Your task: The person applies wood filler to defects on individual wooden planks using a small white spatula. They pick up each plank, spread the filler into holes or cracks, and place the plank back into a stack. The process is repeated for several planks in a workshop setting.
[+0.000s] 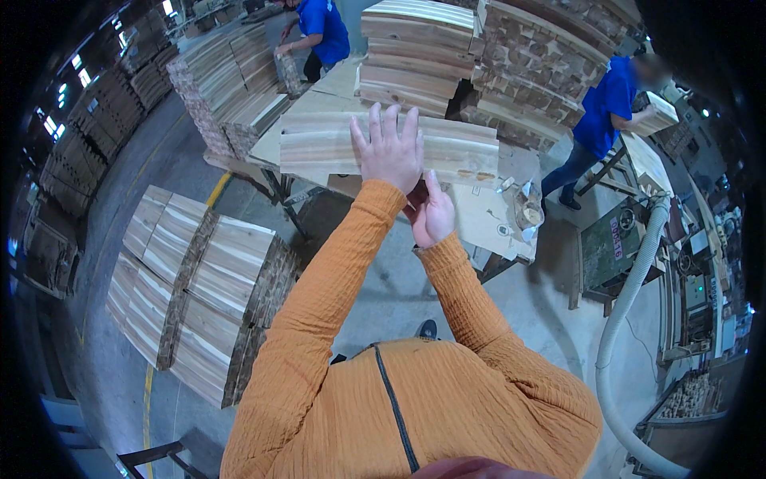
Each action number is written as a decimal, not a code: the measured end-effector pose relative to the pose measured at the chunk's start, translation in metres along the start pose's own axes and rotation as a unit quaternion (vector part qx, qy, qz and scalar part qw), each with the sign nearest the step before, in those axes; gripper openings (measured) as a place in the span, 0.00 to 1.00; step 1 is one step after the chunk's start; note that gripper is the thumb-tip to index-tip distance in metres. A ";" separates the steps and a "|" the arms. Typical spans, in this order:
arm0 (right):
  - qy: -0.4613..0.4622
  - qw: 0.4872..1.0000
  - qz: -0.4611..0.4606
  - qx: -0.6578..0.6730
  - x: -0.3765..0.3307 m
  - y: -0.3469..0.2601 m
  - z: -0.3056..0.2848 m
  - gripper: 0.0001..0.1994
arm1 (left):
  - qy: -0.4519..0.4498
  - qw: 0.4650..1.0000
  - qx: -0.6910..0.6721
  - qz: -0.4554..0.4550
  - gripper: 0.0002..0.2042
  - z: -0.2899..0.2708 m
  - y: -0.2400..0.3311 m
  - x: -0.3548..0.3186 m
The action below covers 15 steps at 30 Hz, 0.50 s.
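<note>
A pale, striped wooden board lies crosswise on the worktable, with darker marks near its right end. My left hand rests flat on its middle, fingers spread and pointing away from me. Close beside it, at the board's near edge, is my right hand. Its thumb points up at the edge and its fingers are curled in. A dark patch shows between the two hands, and I cannot make out what the right fingers hold. Right of the board, a small round container stands at the table corner.
Stacked planks rise behind the table. A strapped wood stack sits on the floor at left. Two people in blue shirts handle wood, one far left, one right. A green machine and pale hose stand at right.
</note>
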State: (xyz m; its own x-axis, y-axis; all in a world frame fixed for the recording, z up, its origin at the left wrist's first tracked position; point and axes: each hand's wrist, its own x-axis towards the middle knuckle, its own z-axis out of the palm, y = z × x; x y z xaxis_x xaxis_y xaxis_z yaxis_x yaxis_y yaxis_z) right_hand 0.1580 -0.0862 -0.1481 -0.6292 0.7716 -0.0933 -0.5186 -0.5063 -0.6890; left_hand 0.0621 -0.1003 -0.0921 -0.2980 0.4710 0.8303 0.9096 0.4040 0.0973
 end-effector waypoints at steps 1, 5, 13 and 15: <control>-0.005 1.000 0.002 -0.002 0.001 0.000 -0.001 0.17 | -0.001 1.000 0.002 0.000 0.18 0.000 0.000 0.000; -0.013 1.000 0.006 -0.004 -0.001 0.000 -0.002 0.17 | -0.003 1.000 0.007 0.001 0.18 0.000 0.000 -0.001; -0.014 1.000 0.001 -0.003 -0.002 0.000 -0.003 0.17 | -0.008 1.000 0.009 -0.001 0.19 -0.001 0.001 -0.001; -0.016 1.000 -0.003 -0.002 -0.003 -0.001 -0.003 0.17 | -0.008 1.000 0.010 -0.002 0.19 -0.001 0.003 -0.001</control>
State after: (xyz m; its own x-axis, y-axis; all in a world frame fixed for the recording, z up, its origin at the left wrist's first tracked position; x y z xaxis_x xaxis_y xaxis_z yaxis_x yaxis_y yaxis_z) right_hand 0.1619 -0.0865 -0.1497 -0.6448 0.7614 -0.0669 -0.5193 -0.5006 -0.6926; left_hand 0.0651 -0.1007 -0.0921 -0.3067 0.4816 0.8210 0.9021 0.4221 0.0894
